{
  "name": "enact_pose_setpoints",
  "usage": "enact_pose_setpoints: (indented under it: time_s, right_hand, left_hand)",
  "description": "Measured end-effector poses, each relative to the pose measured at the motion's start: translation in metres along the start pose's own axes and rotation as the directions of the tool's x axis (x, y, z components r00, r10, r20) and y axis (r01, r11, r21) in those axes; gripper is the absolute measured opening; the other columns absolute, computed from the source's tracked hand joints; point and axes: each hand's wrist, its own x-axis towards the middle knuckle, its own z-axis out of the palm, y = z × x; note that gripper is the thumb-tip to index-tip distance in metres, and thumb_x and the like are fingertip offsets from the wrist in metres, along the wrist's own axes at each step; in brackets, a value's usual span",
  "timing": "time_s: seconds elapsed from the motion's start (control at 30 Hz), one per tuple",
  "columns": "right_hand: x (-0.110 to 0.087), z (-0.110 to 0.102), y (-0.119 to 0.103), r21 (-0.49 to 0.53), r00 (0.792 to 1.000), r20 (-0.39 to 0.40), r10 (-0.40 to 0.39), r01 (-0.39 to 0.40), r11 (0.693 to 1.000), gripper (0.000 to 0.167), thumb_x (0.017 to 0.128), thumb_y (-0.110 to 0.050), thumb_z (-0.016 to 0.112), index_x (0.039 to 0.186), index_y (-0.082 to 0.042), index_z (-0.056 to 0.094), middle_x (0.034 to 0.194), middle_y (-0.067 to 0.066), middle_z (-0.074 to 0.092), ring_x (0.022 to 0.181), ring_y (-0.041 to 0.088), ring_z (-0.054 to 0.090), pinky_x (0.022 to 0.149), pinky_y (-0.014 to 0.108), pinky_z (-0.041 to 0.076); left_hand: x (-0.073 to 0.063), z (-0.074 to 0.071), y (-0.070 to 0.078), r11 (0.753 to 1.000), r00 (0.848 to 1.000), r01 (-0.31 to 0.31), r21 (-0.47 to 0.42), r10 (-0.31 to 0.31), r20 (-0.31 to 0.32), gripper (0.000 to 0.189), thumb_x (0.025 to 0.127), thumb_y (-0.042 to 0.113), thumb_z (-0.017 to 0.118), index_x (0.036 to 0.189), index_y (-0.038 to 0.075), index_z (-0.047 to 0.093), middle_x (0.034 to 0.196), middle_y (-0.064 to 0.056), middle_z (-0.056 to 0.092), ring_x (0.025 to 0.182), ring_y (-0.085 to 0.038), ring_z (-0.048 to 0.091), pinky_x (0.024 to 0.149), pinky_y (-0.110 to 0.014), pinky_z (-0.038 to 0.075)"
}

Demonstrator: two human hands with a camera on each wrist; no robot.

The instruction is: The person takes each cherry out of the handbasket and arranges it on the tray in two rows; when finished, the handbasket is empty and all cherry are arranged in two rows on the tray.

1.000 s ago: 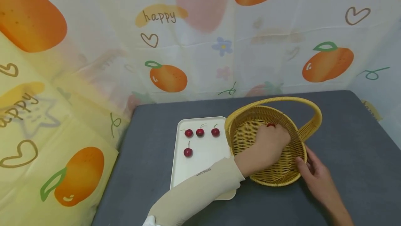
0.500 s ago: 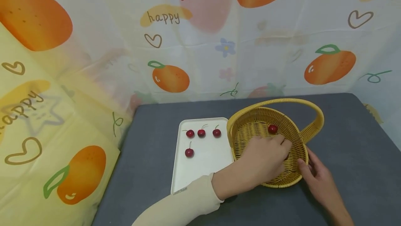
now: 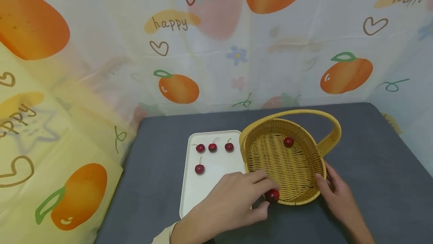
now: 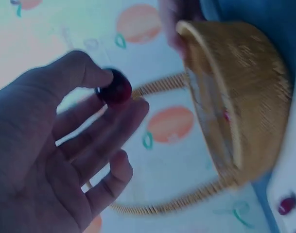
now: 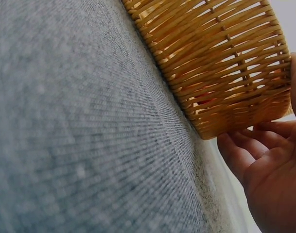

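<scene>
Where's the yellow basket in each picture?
Head: the basket is right of centre, beside the white tray.
Left wrist: the basket is on the right side, a bit blurry.
Right wrist: the basket is at the upper right.
Shared landmark: the right hand, holding the basket.

Left hand (image 3: 235, 199) in a pinch — right hand (image 3: 338, 195) in a thumb-over grip

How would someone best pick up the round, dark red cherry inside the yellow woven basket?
Probably pinch the cherry across its round sides; no stem shows to grip. Come from above, on the near side: the basket opens that way, while its arched woven handle crosses the far side.
</scene>
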Motion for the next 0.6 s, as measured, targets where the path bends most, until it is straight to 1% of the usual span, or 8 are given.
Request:
enact_pose_setpoints:
  time_s: [0.1,0.17,0.3,0.4,0.47,0.53,0.6]
  right_hand:
    - [-0.001,0.0,-0.002,-0.002,1.0,-0.007,0.003,-0.003,1.0,0.061,0.112,-0.024,0.053,0.167,-0.01,0.03,0.157,0.032,0.045,0.112,-0.025,0.047,0.084,0.003,0.045]
    - [0.0,0.0,-0.002,-0.004,1.0,-0.008,-0.001,0.001,1.0,0.06,0.113,-0.024,0.053,0.167,-0.011,0.03,0.157,0.031,0.045,0.113,-0.025,0.046,0.084,0.003,0.044]
    - [0.0,-0.001,-0.002,-0.007,1.0,-0.012,-0.008,0.008,1.0,0.06,0.113,-0.023,0.053,0.167,-0.012,0.031,0.156,0.031,0.046,0.113,-0.024,0.047,0.084,0.003,0.044]
    - [0.0,0.0,-0.003,-0.002,1.0,-0.007,-0.006,0.006,1.0,0.06,0.113,-0.024,0.053,0.167,-0.012,0.031,0.157,0.031,0.046,0.113,-0.024,0.048,0.084,0.004,0.045]
    - [-0.001,0.0,-0.003,-0.002,1.0,-0.005,-0.006,0.006,1.0,0.06,0.113,-0.024,0.053,0.167,-0.013,0.031,0.157,0.03,0.046,0.114,-0.023,0.048,0.085,0.004,0.045]
    - [-0.001,0.001,-0.003,0.004,1.0,0.001,-0.009,0.009,1.0,0.06,0.113,-0.025,0.052,0.168,-0.014,0.03,0.157,0.03,0.046,0.115,-0.022,0.049,0.085,0.005,0.046]
    - [-0.002,0.001,-0.003,0.002,1.0,-0.002,-0.015,0.015,1.0,0.06,0.113,-0.024,0.052,0.168,-0.014,0.03,0.157,0.031,0.046,0.115,-0.022,0.049,0.085,0.005,0.047]
  left_hand:
    - [-0.025,0.003,-0.011,0.998,0.999,0.04,-0.043,-0.04,0.007,0.029,0.092,0.022,0.075,0.119,0.032,0.072,0.111,0.021,0.063,0.065,0.006,0.041,0.062,-0.01,0.037]
    - [-0.04,0.007,-0.018,0.994,0.997,0.072,-0.078,-0.072,0.001,0.031,0.092,0.02,0.075,0.12,0.033,0.072,0.113,0.022,0.063,0.067,0.006,0.042,0.064,-0.009,0.038]
    - [-0.065,0.018,-0.036,0.99,0.993,0.116,-0.084,-0.119,-0.025,0.034,0.09,0.016,0.077,0.12,0.032,0.072,0.113,0.022,0.064,0.07,0.004,0.048,0.065,-0.011,0.04]
    - [-0.081,0.025,-0.051,0.983,0.983,0.182,-0.02,-0.183,-0.015,0.035,0.089,0.018,0.079,0.121,0.031,0.072,0.114,0.021,0.064,0.073,0.001,0.053,0.066,-0.016,0.045]
    - [-0.089,0.029,-0.061,0.974,0.974,0.225,0.028,-0.224,-0.008,0.036,0.088,0.018,0.081,0.121,0.03,0.072,0.115,0.019,0.065,0.07,-0.001,0.053,0.064,-0.021,0.048]
    - [-0.093,0.031,-0.07,0.963,0.966,0.258,0.078,-0.258,-0.003,0.037,0.087,0.018,0.082,0.121,0.029,0.072,0.115,0.019,0.066,0.068,-0.003,0.053,0.062,-0.023,0.048]
    - [-0.093,0.032,-0.078,0.956,0.962,0.271,0.115,-0.272,-0.014,0.039,0.085,0.017,0.083,0.121,0.028,0.072,0.116,0.017,0.067,0.062,-0.004,0.051,0.058,-0.024,0.047]
